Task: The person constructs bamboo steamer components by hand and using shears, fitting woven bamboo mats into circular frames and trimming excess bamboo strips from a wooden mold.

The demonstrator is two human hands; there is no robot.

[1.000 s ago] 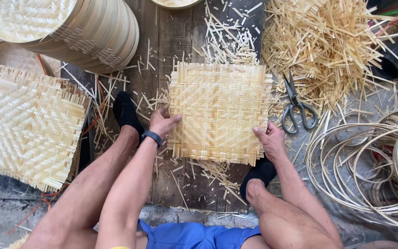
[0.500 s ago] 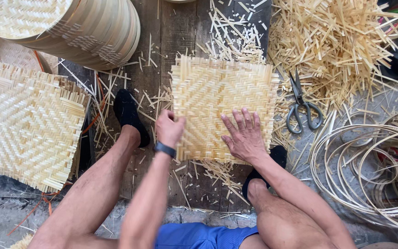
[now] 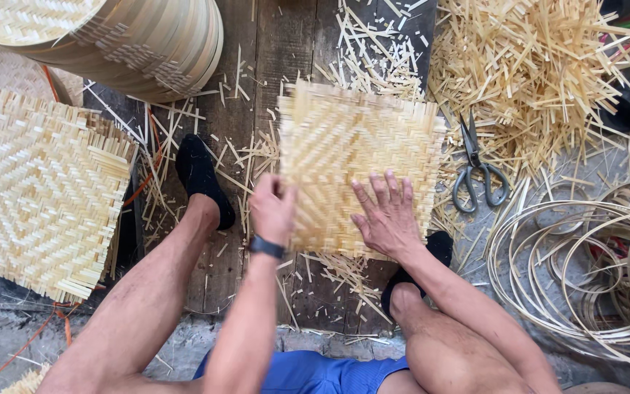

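Observation:
A square woven bamboo mat lies on the dark wooden boards in front of me, blurred by motion. My left hand, with a dark watch on its wrist, grips the mat's near left edge. My right hand lies flat on the mat's near part, fingers spread. My bare legs and black shoes sit either side of the mat.
A stack of finished woven mats lies at the left. Stacked round bamboo trays stand at top left. Scissors rest right of the mat, beside a heap of bamboo offcuts. Coiled bamboo hoops fill the right.
My right hand left the mat's right edge and now lies flat on its near middle. My left hand slid right along the near edge. The mat has turned slightly.

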